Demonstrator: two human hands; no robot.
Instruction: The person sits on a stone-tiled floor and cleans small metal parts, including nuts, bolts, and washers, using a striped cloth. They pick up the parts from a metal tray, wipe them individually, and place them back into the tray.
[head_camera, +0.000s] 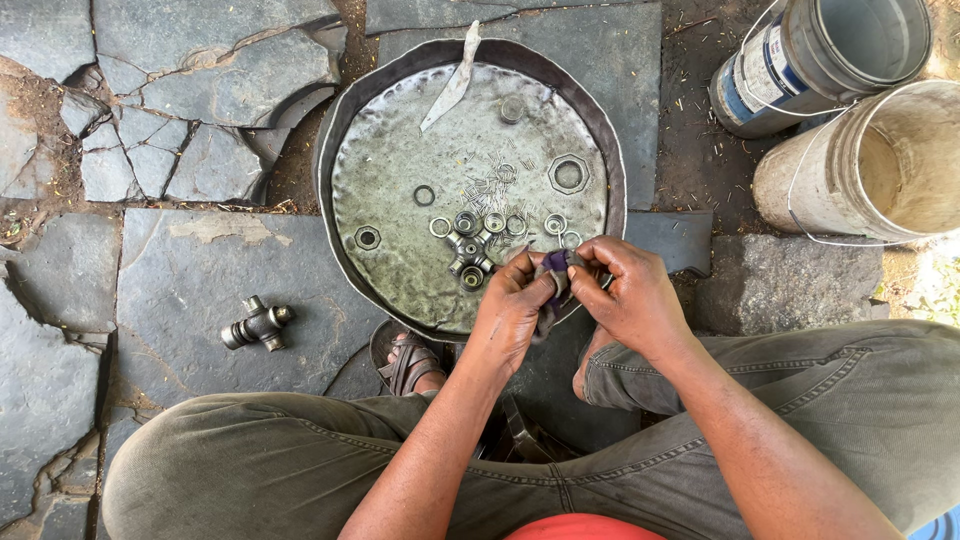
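— Cloth (552, 268), dark purple, is bunched between both my hands just over the near rim of the metal pan (345, 130). My left hand (515, 305) has its fingers closed round the lower part of it; my right hand (630, 295) pinches the top with thumb and fingertips. I think there's a small part wrapped inside, but I can't see it.

— So what worries you?

— Dropping whatever is in the rag. I'm holding it right at the pan's edge, above my sandalled foot (408, 362). If my pinch slackens, a small piece could fall outside the pan onto the cracked stone slabs (200, 280) and roll into a gap.

— And the pan itself?

— It has loose bits lying in shallow liquid: a cross-shaped joint (470, 252), rings (424, 195), bearing cups (495, 222) and thin needle rollers (485, 185). A careless knock on the rim could slosh them about and scatter the rollers.

— Anything else nearby?

— A second cross joint (258, 324) sits on the slab to my left, well apart from the pan, and two buckets (850, 110) lie tipped at the far right. My knee could nudge the joint if I shift.
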